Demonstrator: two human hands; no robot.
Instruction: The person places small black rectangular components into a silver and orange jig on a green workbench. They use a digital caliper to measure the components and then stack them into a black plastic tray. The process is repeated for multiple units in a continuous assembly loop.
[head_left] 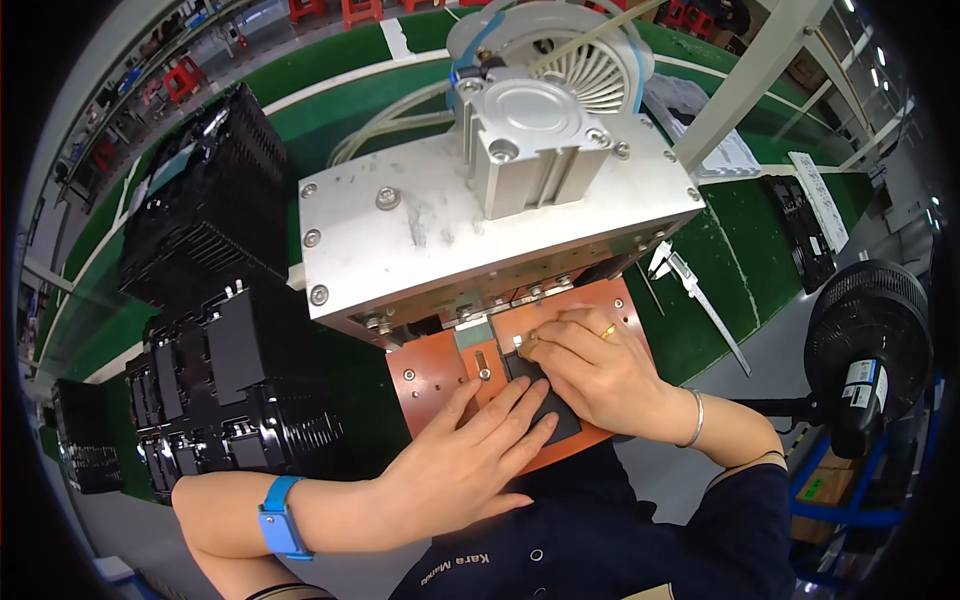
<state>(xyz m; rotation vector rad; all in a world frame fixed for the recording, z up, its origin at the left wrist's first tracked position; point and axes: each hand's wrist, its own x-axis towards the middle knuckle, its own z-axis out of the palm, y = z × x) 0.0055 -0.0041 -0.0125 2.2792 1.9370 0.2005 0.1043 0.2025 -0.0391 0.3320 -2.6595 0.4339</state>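
A flat black rectangular part [566, 426] lies on the orange base plate [424, 388] of a metal press [400, 250]. My left hand [455, 480] rests on this part with its fingers stretched out and spread. At the part's far end, my right hand [600, 375] has its fingertips bunched together in a pinch. A small whitish piece [517, 342] shows beside those fingertips. Whatever they hold, if anything, is hidden. An oblong slot with a screw [484, 373] sits in the plate, left of the black part.
Black plastic trays [215, 190] with flat black parts [235, 345] stand stacked at left. A caliper [695, 290] lies right of the press. Farther right are a black round device [865, 340] and a narrow black tray [800, 235]. A fan [600, 75] stands behind the cylinder [530, 120].
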